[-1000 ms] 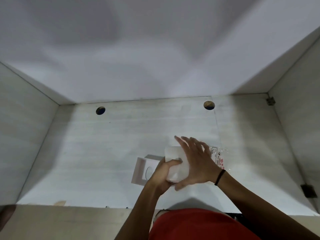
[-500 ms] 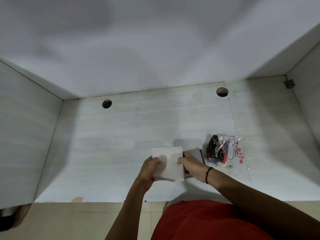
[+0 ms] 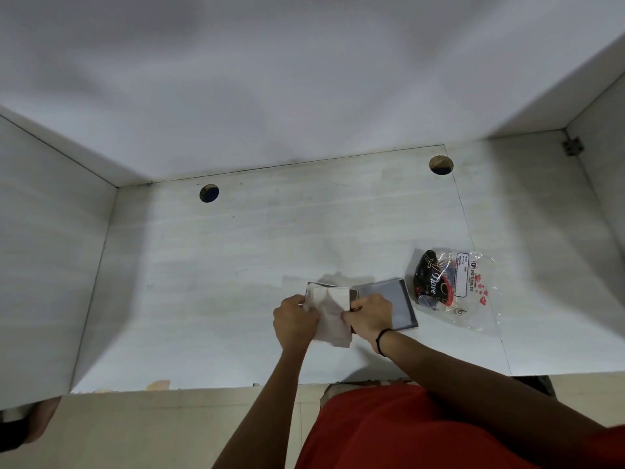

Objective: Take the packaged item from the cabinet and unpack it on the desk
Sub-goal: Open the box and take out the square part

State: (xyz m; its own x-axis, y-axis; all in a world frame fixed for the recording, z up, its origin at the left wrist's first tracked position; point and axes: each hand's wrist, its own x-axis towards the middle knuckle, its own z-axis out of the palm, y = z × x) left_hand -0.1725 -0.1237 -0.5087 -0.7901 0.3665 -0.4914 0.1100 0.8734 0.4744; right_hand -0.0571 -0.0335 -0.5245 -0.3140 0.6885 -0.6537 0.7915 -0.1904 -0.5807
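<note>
Both hands hold a white paper wrapping (image 3: 329, 311) just above the pale desk (image 3: 209, 299), near its front middle. My left hand (image 3: 295, 319) grips the wrapping's left edge. My right hand (image 3: 369, 316) pinches its right edge, where a dark rim of the item inside shows. The paper is creased and hangs down towards me. A grey square box part (image 3: 389, 297) lies flat on the desk, partly under my right hand.
A clear plastic bag (image 3: 449, 289) with a dark Dove packet and a tissue label lies right of the grey box. Two round cable holes (image 3: 209, 192) (image 3: 440, 165) sit along the desk's back edge. Side panels rise left and right.
The flat white box has given way to creased white paper between my hands. The grey box part beside my right hand is more exposed. The view has shifted slightly.
</note>
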